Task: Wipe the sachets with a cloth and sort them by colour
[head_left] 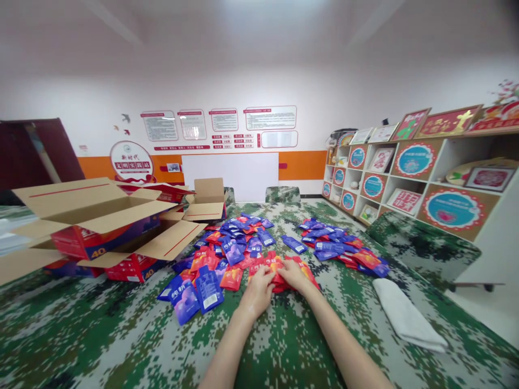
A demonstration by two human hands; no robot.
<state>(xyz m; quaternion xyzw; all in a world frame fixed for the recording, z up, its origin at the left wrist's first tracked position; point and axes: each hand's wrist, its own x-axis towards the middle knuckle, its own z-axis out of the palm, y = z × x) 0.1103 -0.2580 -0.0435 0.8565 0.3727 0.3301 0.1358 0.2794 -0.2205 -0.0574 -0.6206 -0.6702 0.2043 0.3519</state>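
Observation:
Both hands are at a group of red packets (306, 270) in the middle of the table. My left hand (258, 289) has its fingers curled in and closed on the left end of this group. From the right, my right hand (294, 274) closes on the same red packets, its fingers bent over their tops. The fingertips are partly hidden. A loose heap of blue packets (210, 289) and more red ones spreads to the left of my hands. Another mixed heap of blue packets (329, 248) and red ones lies to the right.
Open cardboard boxes (117, 216) stand at the left, flaps spread. A smaller open box (205, 202) is farther back. A folded white cloth (407, 316) lies at right on the camouflage tablecloth (300, 346). Chairs with camouflage covers (425, 248) and a shelf unit (401, 173) stand beyond.

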